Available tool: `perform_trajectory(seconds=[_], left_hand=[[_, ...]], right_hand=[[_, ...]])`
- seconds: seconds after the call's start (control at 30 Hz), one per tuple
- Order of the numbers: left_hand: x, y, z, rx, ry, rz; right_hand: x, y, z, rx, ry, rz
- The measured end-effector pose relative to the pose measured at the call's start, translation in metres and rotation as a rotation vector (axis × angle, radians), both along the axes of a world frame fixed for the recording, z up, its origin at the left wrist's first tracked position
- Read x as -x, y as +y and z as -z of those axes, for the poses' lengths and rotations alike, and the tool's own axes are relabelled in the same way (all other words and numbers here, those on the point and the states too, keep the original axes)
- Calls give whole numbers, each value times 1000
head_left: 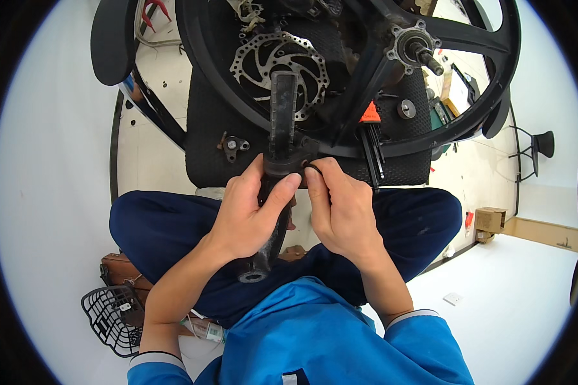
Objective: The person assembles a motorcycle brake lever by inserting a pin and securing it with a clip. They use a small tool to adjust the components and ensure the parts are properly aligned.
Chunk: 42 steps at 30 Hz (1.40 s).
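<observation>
My left hand is wrapped round a long black part, its thumb pressed along the collar. This part has a flat, ribbed upper end and a round tube below with a hole in its tip. Beside the collar, my right hand pinches a thin, dark piece between thumb and forefinger; its kind cannot be made out. Just beyond both hands lies a black spoked wheel on a textured black seat. A silver brake disc lies behind the ribbed end.
Right of my hands are black hex keys in an orange holder and a round metal cap. A small metal bracket lies at left. The wheel's axle sticks up. A black basket and cardboard box stand farther out.
</observation>
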State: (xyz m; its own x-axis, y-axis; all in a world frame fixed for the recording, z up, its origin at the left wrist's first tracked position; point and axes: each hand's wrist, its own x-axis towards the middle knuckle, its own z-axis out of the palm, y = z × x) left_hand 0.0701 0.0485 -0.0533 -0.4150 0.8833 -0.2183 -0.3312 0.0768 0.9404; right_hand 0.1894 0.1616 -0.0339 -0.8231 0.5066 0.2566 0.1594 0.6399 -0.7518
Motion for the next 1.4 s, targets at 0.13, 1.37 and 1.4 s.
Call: perform_trajectory(seconds=[0.13, 1.37, 1.4], left_hand=[[0, -2, 9, 10, 148, 16], [11, 1, 1, -46, -174, -103], [11, 2, 1, -45, -176, -104]], right_hand=[[0, 2, -2, -35, -55, 5], [3, 188, -7, -890, -439, 22], [1, 187, -11, -911, -440, 31]])
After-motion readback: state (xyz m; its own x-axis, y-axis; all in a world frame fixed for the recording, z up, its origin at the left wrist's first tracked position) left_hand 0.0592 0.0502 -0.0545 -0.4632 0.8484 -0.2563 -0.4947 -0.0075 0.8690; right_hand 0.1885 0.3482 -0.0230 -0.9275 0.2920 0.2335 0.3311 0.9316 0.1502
